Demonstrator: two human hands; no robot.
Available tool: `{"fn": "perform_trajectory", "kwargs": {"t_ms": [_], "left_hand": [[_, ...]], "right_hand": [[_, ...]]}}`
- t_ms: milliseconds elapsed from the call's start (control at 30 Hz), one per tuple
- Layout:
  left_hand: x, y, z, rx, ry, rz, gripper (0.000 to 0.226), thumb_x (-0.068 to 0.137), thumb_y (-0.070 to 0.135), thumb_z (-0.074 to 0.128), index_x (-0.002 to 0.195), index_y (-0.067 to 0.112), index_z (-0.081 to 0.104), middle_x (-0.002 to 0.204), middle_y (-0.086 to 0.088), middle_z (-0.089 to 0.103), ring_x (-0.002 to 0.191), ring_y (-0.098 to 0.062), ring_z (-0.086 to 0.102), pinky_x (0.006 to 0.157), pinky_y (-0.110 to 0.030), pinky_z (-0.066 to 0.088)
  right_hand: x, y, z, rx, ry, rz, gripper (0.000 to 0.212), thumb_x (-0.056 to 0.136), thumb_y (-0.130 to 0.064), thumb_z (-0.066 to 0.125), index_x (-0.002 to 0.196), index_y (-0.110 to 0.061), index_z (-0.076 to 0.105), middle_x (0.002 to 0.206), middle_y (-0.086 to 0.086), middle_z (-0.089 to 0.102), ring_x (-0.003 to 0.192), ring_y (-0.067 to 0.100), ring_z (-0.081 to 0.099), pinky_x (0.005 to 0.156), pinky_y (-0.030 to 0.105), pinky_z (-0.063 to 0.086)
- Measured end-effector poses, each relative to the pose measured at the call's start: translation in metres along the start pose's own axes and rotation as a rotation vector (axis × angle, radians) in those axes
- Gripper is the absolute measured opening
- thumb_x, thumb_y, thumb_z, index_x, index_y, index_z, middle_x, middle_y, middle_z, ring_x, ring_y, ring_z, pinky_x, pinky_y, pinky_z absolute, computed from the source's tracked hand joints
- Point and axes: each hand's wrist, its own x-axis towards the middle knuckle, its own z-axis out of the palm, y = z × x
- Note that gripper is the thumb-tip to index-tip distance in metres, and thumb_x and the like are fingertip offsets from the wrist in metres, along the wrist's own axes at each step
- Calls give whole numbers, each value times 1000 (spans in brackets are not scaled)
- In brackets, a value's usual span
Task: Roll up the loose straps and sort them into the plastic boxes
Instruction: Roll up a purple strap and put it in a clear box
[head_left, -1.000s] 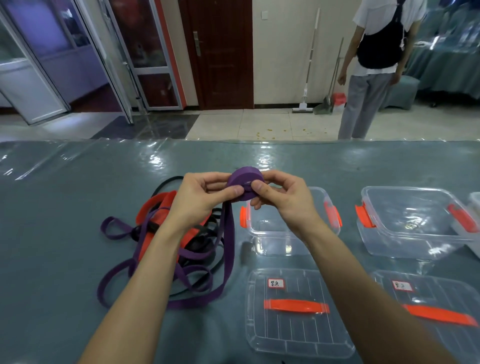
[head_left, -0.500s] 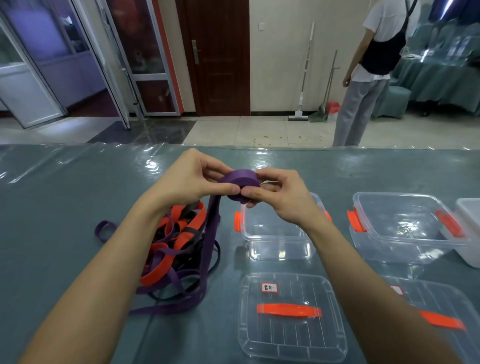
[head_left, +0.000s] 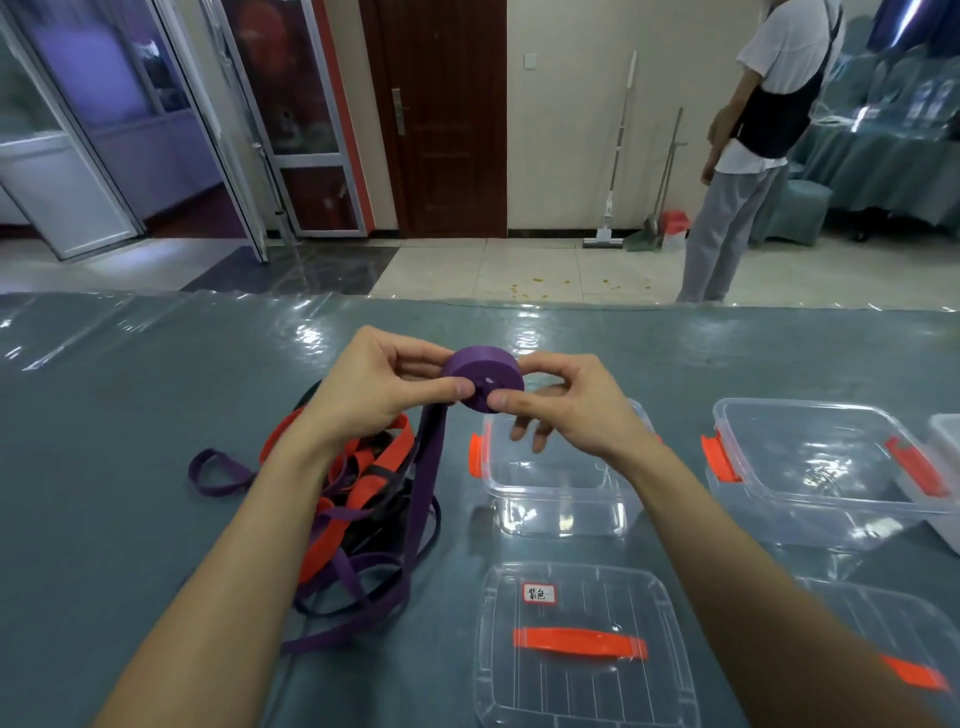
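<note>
1. Everything is carried by a grey-green table (head_left: 130, 415) covered in clear film.
2. Two open plastic boxes with orange clips are set right of centre. The left box (head_left: 561, 514) sits just beneath the hands and the right box (head_left: 810, 467) is well apart from it. Nothing is seen inside either.
3. A clear lid (head_left: 587, 691) with an orange handle and a handwritten label (head_left: 538, 593) is laid nearer, in front of the left box.
4. A tangled pile of loose straps (head_left: 363, 499), purple, orange and black, is spread left of the boxes.
5. The left hand (head_left: 363, 389) and right hand (head_left: 576, 405) are raised above the table, and the roll is pinched from either side between thumb and fingers.
6. The purple roll (head_left: 483, 376) is held over the left box's far-left corner, with an unwound tail (head_left: 426, 483) trailing down into the pile.
7. Winding the purple strap is judged to be the step in hand, with much left unwound. Next, more tail must be drawn up under steady tension, with the coil kept pinched so that it cannot spring loose.
</note>
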Motion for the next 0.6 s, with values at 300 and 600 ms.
{"fn": "perform_trajectory", "kwargs": {"t_ms": [300,600], "left_hand": [[23,9,-14,64,-85,18,34,81,27,94,114,24,86,107,-3,85,103,-20,82,91,-24,63],[1,-25,12,-243,163,-7,53,74,46,98,120,26,84,116,-10,83,111,-28,80,94,-28,62]], "right_hand": [[18,-13,6,-38,14,-121,19,93,-16,83,109,-10,77,86,14,76,55,34,74,54,37,61],[14,12,35,266,150,-59,28,101,-16,71,125,-2,69,98,12,78,62,35,75,61,40,66]]}}
